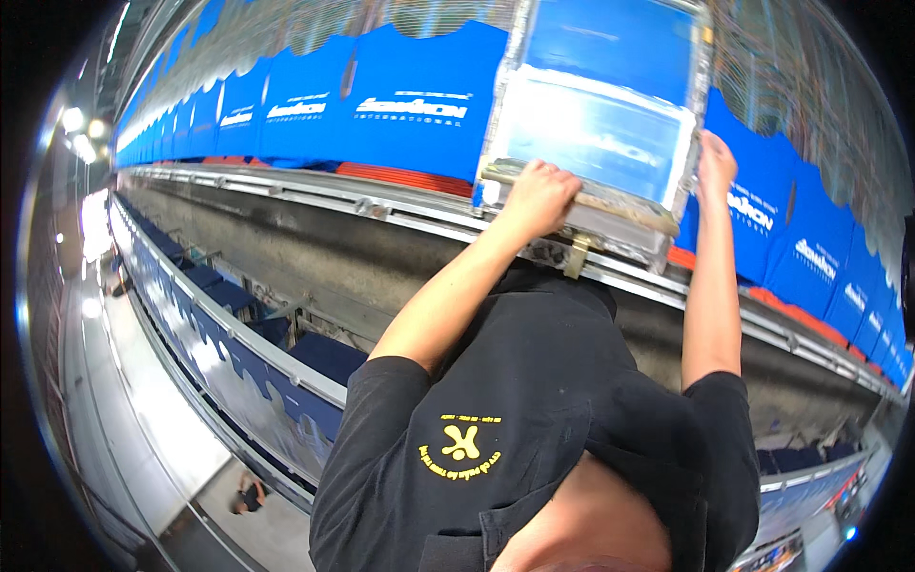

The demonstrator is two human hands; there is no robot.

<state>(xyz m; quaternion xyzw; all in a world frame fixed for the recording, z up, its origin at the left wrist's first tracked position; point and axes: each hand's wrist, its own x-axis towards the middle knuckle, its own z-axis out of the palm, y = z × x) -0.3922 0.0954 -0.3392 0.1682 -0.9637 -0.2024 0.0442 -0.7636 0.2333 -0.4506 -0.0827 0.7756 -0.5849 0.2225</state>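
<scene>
A screen-printing frame (507,81) with translucent mesh, showing blue beneath, lies over the row of blue fabric panels in front of me. My left hand (541,198) is closed around the worn bar (624,208) at its near end; whether that bar is a loose squeegee or part of the frame I cannot tell. At the frame's right side, my right hand (716,168) has its fingers curled against the edge. A small metal bracket (577,255) sticks out below the near end.
Blue panels with white print (419,100) stretch left and right along the long table. A metal rail (372,205) runs along its near edge. Behind me on the left stands another long table (276,381) with dark pieces. A person (250,498) is far off at lower left.
</scene>
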